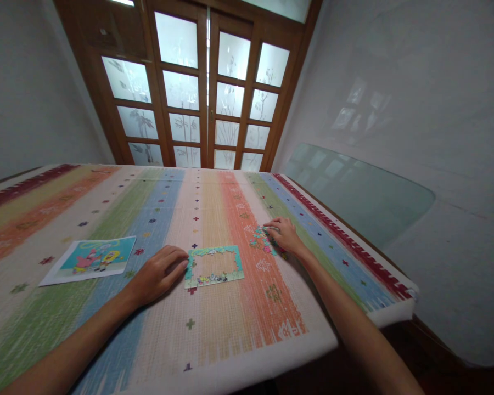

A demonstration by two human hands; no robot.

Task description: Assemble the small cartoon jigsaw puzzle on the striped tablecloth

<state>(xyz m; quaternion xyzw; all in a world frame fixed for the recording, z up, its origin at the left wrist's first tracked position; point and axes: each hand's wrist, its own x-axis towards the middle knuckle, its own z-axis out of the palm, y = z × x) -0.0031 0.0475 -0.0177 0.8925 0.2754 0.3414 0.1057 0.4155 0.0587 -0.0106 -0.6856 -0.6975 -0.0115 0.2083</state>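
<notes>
Left hand [158, 274] flat on the desk [230, 340], fingers loosely spread, tips touching the left edge of the puzzle frame [214, 266] near the desk's middle. Right hand [284, 235] resting, fingers curled, over loose puzzle pieces [260, 236] toward the right edge. Picture card [93, 259] lying left of the frame.

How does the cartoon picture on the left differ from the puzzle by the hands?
The picture is a whole printed sheet; the puzzle is only a joined border with a bare middle. The picture lies untouched, while the left hand rests against the puzzle's edge. Both lie flat on the striped tablecloth and share turquoise colouring.
</notes>
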